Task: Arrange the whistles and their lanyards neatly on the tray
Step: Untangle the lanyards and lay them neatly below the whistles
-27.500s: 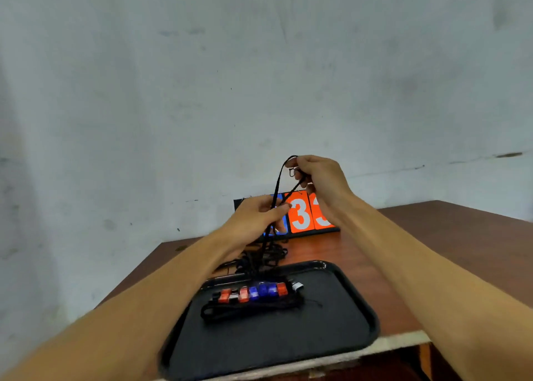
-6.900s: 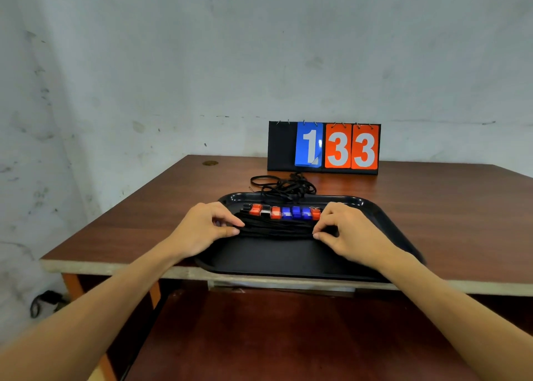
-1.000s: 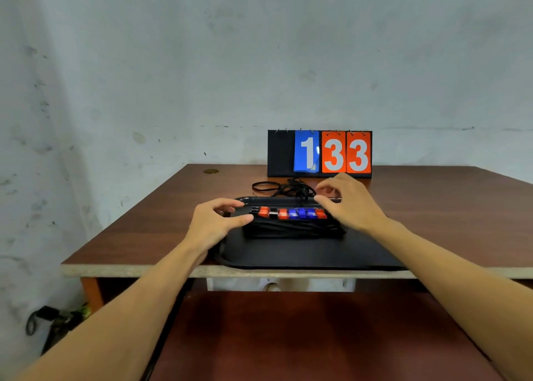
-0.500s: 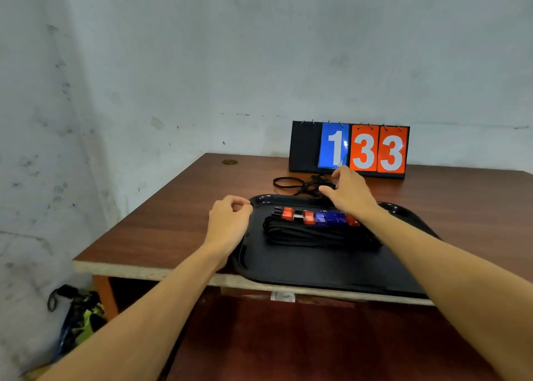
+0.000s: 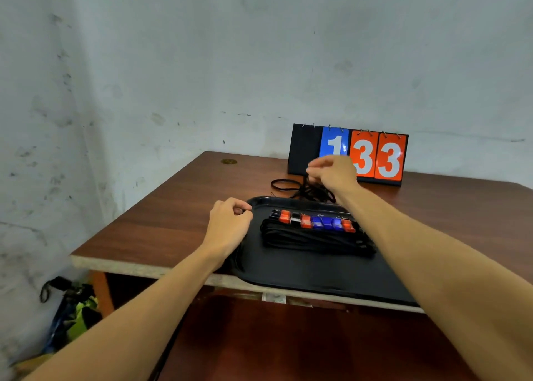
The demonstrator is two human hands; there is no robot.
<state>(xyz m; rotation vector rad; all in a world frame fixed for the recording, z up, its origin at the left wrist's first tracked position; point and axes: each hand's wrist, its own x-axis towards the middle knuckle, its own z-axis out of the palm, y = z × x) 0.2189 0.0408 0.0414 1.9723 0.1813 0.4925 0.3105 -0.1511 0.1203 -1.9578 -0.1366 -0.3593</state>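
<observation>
A black tray lies at the table's front edge. On it a row of red, blue and black whistles sits above their folded black lanyards. Behind the tray a tangled pile of black lanyards lies on the table. My right hand hovers over that pile and pinches a cord that rises from it. My left hand hangs loosely curled beside the tray's left rim and holds nothing.
A flip scoreboard showing 1, 3, 3 stands against the wall behind the pile. The brown wooden table stretches left of the tray. A bag lies on the floor at the lower left.
My right hand has lifted from the pile behind the tray, drawing a cord up with it. My left hand has stayed beside the tray's left rim.
</observation>
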